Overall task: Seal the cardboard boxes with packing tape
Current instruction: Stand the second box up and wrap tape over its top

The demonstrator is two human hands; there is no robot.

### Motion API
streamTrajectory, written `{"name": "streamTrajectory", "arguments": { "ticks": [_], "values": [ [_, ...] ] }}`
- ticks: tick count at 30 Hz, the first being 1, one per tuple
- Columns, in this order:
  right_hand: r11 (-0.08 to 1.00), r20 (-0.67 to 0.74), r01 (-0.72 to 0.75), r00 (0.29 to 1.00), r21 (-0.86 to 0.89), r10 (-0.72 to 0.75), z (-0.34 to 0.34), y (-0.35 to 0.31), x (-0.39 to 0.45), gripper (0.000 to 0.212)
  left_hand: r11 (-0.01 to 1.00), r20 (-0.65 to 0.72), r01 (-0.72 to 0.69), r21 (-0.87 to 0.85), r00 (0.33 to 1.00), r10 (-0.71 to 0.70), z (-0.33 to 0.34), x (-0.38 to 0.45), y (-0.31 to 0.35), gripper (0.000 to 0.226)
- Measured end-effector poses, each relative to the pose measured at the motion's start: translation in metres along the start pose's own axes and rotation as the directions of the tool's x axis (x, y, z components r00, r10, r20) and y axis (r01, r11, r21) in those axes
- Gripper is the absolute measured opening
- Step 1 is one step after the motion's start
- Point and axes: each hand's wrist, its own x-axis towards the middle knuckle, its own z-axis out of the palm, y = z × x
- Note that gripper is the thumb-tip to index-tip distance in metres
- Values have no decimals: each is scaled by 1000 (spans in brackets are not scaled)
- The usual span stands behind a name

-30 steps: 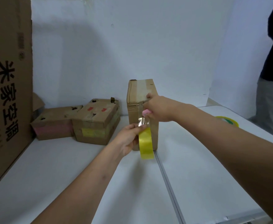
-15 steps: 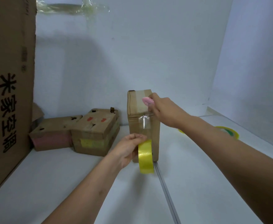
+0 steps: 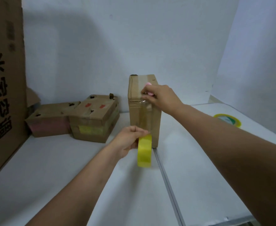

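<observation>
A tall brown cardboard box (image 3: pixel 138 111) stands upright at the middle of the white table (image 3: pixel 68 168). Clear tape runs from its top down its front face to a yellow tape roll (image 3: pixel 144 150) near the box's foot. My left hand (image 3: pixel 130 139) grips that roll at its top. My right hand (image 3: pixel 160 97) holds a small pink object (image 3: pixel 148 84) and presses the tape against the box's upper front edge.
Two low, worn cardboard boxes (image 3: pixel 93 118) lie to the left of the upright box. A large printed carton (image 3: pixel 3 79) stands at the far left. Another yellow tape roll (image 3: pixel 227 119) lies flat at the right. A seam (image 3: pixel 166 185) divides the table.
My left hand has drawn the yellow roll down from the box's upper front to its foot, leaving tape on the face. My right hand rose to the box's top edge. A person at right left the view.
</observation>
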Motion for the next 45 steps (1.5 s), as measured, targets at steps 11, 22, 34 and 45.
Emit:
{"name": "streamTrajectory", "arguments": {
  "ticks": [11,22,34,45],
  "values": [
    [967,-34,164,984,-197,-174,20,2,-8,37,972,-203,133,-193,964,-172,-30,15,-23,18],
    [938,121,213,975,-274,-186,20,15,-8,84,932,-272,216,-292,915,-297,-48,20,-50,19],
    [973,11,42,999,-228,-41,19,11,-15,72,896,-242,322,-306,884,-401,-49,15,-65,22],
    [750,320,-551,831,365,454,58,-14,-144,26,931,-278,231,-281,909,-309,3,10,-75,25]
  ]
}}
